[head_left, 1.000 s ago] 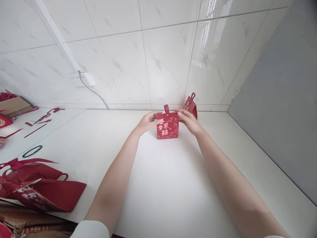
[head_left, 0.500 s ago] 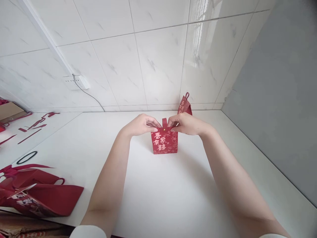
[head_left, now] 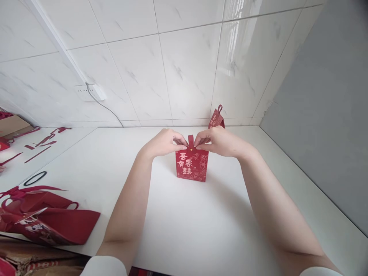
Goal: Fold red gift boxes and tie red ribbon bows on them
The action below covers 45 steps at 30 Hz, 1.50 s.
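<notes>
A small red gift box (head_left: 192,165) with gold lettering and a loop handle stands upright on the white table (head_left: 201,222). My left hand (head_left: 164,143) pinches the box's top edge from the left, fingers closed. My right hand (head_left: 218,141) pinches the top edge from the right, fingers closed as well. The loop handle rises between my fingertips. A second red gift box (head_left: 217,118) stands behind my right hand, near the tiled wall, partly hidden.
Flat red box blanks (head_left: 43,222) lie piled at the table's left front. Red paper strips (head_left: 40,145) and a black ring (head_left: 35,178) lie further left. A wall socket with a cable (head_left: 91,92) sits on the tiles. A grey wall (head_left: 330,115) bounds the right.
Both hands have gone from lightly holding the box's sides to pinching its top edge beside the handle. The box has come nearer to me and turned slightly.
</notes>
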{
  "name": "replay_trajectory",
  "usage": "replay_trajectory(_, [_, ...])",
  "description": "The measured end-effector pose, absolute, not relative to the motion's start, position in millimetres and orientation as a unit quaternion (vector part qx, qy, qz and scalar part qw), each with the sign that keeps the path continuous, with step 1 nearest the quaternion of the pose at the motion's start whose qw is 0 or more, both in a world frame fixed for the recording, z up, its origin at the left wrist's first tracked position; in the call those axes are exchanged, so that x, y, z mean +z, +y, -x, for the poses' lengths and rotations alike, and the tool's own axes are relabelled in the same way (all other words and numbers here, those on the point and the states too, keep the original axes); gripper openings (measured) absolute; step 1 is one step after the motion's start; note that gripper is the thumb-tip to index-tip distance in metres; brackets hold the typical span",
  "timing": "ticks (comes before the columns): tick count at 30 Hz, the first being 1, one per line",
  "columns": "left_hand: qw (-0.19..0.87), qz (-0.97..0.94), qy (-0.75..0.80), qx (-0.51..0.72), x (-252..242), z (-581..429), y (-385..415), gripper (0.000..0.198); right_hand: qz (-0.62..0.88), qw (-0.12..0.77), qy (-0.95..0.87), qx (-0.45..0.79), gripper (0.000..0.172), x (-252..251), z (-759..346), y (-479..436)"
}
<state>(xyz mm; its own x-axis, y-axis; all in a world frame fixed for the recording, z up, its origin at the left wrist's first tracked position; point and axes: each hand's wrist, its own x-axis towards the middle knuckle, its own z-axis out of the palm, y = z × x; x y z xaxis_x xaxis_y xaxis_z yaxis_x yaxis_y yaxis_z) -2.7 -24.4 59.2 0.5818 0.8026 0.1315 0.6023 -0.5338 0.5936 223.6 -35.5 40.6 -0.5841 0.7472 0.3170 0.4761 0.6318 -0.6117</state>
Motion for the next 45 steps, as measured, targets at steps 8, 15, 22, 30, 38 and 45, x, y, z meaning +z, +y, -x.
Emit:
replay_trajectory(8, [0.245,-0.853,0.400,0.230,59.4,-3.7,-28.8,0.009,0.364,0.265,-0.869,0.207,0.011,39.4,-220.3,-35.2])
replay_trajectory(15, [0.202,-0.868,0.399,0.215,61.0,-3.7,-30.0,0.012,0.377,0.240,-0.873,0.198,0.009,41.7,-221.1,-37.0])
replay_trajectory(22, [0.171,-0.866,0.424,0.204,60.6,-1.3,-29.4,0.013,0.397,0.252,-0.865,0.177,0.011,39.4,-221.5,-35.8])
replay_trajectory(30, [0.153,-0.869,0.427,0.201,60.7,-2.5,-29.7,0.014,0.394,0.257,-0.867,0.162,0.011,38.5,-219.8,-35.4])
replay_trajectory(38, [0.147,-0.873,0.422,0.195,59.7,-2.4,-28.8,0.013,0.400,0.258,-0.868,0.139,0.009,38.1,-217.3,-35.7])
replay_trajectory(45, [0.152,-0.868,0.429,0.197,59.1,-2.3,-29.8,0.013,0.406,0.237,-0.870,0.147,0.009,38.8,-217.5,-36.7])
